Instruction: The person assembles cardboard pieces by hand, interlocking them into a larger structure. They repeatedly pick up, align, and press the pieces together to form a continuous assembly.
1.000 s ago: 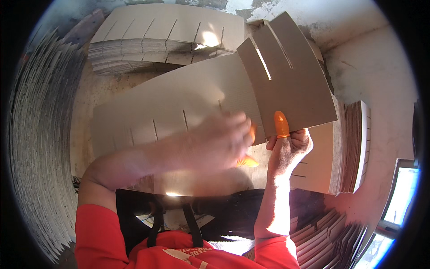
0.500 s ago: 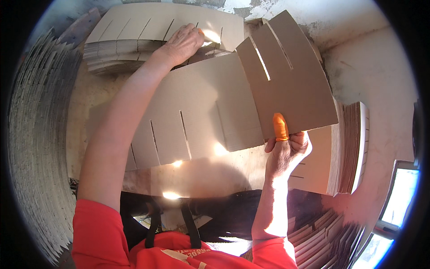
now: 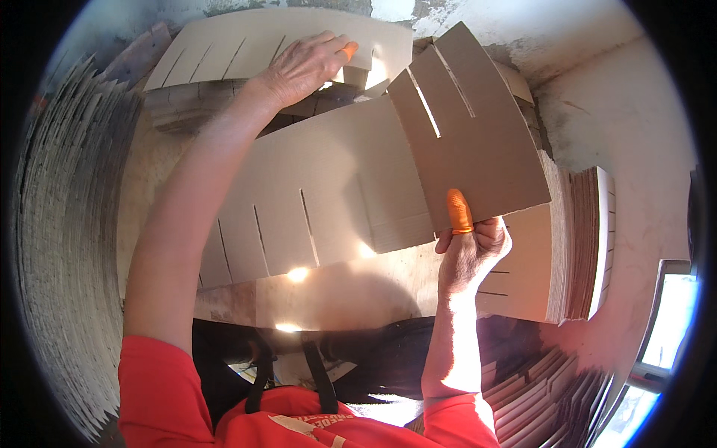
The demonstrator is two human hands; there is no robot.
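My right hand (image 3: 476, 240) pinches the near edge of a slotted cardboard sheet (image 3: 314, 179), its thumb in an orange finger cot (image 3: 459, 211) on the front face. A darker slotted panel (image 3: 482, 134) rises at the sheet's right end, meeting the paler part along a straight line; whether this is a fold I cannot tell. Farther off, my left hand (image 3: 310, 66) has its fingers curled at the near edge of another slotted cardboard sheet (image 3: 216, 48) above the far stack (image 3: 187, 104). An orange cot covers one of its fingertips; its grip is partly hidden.
A tall stack of cardboard (image 3: 67, 224) lines the left side. More slotted sheets are stacked at the right (image 3: 582, 243), and several stand on edge at the lower right (image 3: 530, 388). A pale wall (image 3: 620, 112) bounds the right; sunlight spots the worktop (image 3: 336, 291).
The far sheet at my left hand has tilted and lifted slightly off its stack. My right hand and the slotted sheet have shifted a little left.
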